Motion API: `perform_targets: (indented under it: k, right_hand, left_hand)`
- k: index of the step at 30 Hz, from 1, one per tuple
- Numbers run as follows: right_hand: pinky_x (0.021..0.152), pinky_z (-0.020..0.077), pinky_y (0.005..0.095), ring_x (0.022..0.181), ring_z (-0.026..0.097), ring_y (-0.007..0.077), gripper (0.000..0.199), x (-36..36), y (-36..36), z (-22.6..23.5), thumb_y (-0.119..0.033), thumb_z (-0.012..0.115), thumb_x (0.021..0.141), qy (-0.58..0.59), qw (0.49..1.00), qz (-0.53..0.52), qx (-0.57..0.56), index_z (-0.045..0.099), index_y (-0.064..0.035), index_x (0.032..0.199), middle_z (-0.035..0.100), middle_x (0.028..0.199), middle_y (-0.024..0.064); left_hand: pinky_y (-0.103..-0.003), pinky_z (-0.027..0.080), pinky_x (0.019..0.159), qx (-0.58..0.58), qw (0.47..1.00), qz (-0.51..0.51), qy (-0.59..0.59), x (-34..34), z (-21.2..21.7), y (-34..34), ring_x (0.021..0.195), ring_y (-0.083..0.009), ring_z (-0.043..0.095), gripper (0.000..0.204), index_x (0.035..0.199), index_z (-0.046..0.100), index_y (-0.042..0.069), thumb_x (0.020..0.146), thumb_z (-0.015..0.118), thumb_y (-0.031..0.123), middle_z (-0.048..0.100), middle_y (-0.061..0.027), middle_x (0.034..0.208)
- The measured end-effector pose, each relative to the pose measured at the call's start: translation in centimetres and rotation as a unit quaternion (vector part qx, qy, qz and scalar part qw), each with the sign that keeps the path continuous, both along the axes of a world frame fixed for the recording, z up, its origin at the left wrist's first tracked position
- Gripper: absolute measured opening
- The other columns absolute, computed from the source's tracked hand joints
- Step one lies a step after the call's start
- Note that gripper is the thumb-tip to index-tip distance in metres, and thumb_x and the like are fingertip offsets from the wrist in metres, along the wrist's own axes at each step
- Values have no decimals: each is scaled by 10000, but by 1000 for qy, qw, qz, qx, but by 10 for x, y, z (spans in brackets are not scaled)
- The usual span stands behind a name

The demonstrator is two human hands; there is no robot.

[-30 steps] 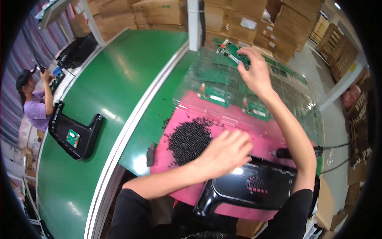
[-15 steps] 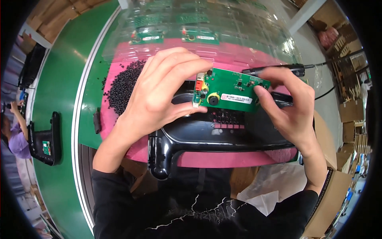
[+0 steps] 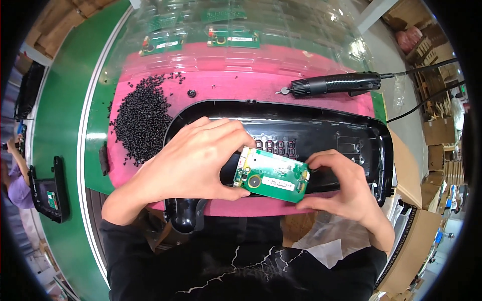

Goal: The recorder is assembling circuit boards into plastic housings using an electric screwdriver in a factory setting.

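Observation:
A green circuit board (image 3: 273,173) with a white label and a round buzzer-like part is held level between my two hands. My left hand (image 3: 193,160) pinches its left end between thumb and fingers. At the right end, my right hand (image 3: 344,185) grips the edges the same way. Directly beneath lies a large black plastic housing (image 3: 321,115), open side up. Digit-shaped cutouts (image 3: 276,146) show in its floor just beyond the board. My left hand covers part of the housing's left side.
A heap of small black screws (image 3: 140,120) lies left on the pink mat (image 3: 216,83). A black electric screwdriver (image 3: 336,84) rests beyond the housing, its cable running right. Clear plastic trays (image 3: 281,55) with more boards stand behind. At far left, another housing (image 3: 50,193) sits near a person (image 3: 20,175).
Both hands have brought the circuit board lower and nearer to me, tipping it flatter above the housing. The screwdriver, partly hidden behind my right hand before, now shows fully.

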State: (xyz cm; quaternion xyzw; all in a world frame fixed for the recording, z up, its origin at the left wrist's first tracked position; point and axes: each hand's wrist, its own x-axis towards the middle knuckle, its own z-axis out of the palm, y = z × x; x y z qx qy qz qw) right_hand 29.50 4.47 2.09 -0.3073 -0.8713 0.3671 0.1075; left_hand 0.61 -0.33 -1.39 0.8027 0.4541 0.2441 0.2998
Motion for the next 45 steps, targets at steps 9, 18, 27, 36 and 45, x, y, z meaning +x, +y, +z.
perform_targets:
  k: [9, 18, 27, 36, 45]
  right_hand:
    - [803, 524, 315, 900, 640, 249, 548, -1, 24, -29, -73, 847, 624, 44, 997, -56, -12, 576, -17, 1097, 635, 1054, 128]
    - [824, 518, 341, 1035, 592, 284, 569, 7, 26, -37, -25, 832, 630, 41, 997, -64, 9, 576, -36, 1138, 563, 1172, 128]
    - [868, 504, 368, 1041, 580, 311, 581, 11, 26, -34, -16, 826, 613, 31, 998, -62, 8, 575, -26, 1137, 562, 1150, 134]
    - [836, 497, 342, 1023, 585, 277, 648, 9, 21, -26, -25, 830, 614, -19, 997, -68, 29, 549, -40, 1198, 549, 1198, 141]
    - [804, 439, 205, 864, 540, 95, 435, 38, 49, 10, 64, 573, 902, 72, 953, -284, 84, 499, 0, 1326, 561, 1019, 47]
  left_hand:
    - [-377, 463, 826, 10, 997, 45, 55, 5, -10, 9, 944, -288, 592, 574, 1098, 573, 47, 629, 839, 244, 594, -93, 1024]
    - [-404, 466, 836, -30, 995, 33, 94, 14, -6, 13, 990, -325, 560, 617, 1158, 550, 25, 651, 822, 249, 544, -121, 1104]
    - [-403, 467, 814, -13, 996, 25, 90, 18, -6, 14, 956, -316, 554, 626, 1163, 554, 27, 646, 825, 253, 533, -119, 1102]
    - [-359, 445, 832, 34, 991, 21, 126, 20, -11, 6, 1003, -260, 541, 637, 1197, 532, 9, 702, 795, 312, 520, -101, 1132]
    - [-385, 518, 693, 190, 947, 260, -21, -42, -19, 16, 779, -306, 649, 148, 961, 641, -10, 836, 674, 61, 638, -151, 831]
